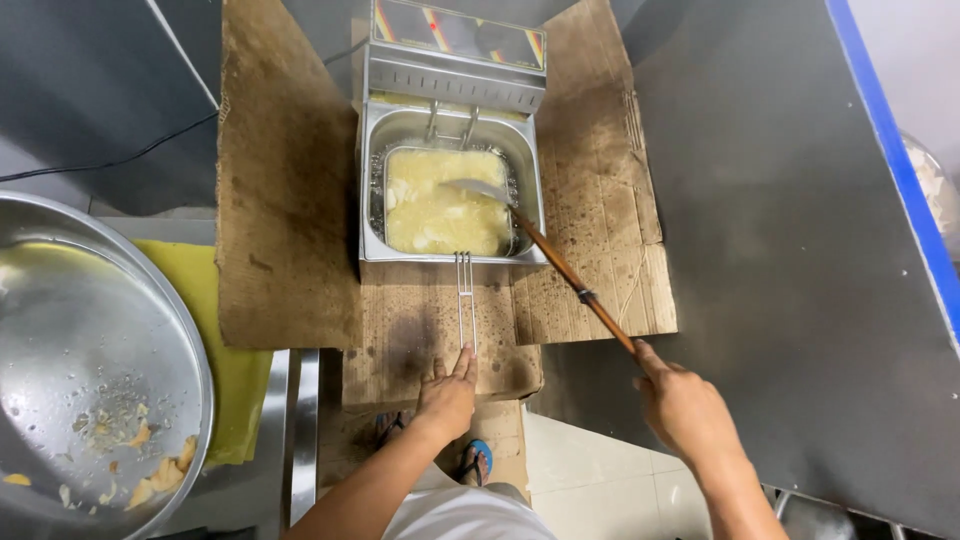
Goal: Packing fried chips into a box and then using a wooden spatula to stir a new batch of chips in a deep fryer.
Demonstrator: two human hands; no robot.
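Square steel fryer (450,110) at the far centre, set on stained brown cardboard (290,200). Wire basket (445,205) sunk in foaming pale-yellow oil, full of pale chips. Left hand (447,395), fingers together, touching the near end of the basket's thin wire handle (465,300). Right hand (685,405), fingers clamped on a long wooden-handled skimmer (560,265), its metal head in the oil. Round steel bowl (90,370) near left, probably holding fried crumbs.

Pale yellow, foaming oil (445,215) in a silver fryer (450,130); brown cardboard (290,200) (speckled with dark grease spots); reddish-brown ladle handle (575,285); yellow cloth (225,330) beside a shiny steel bowl (90,340).
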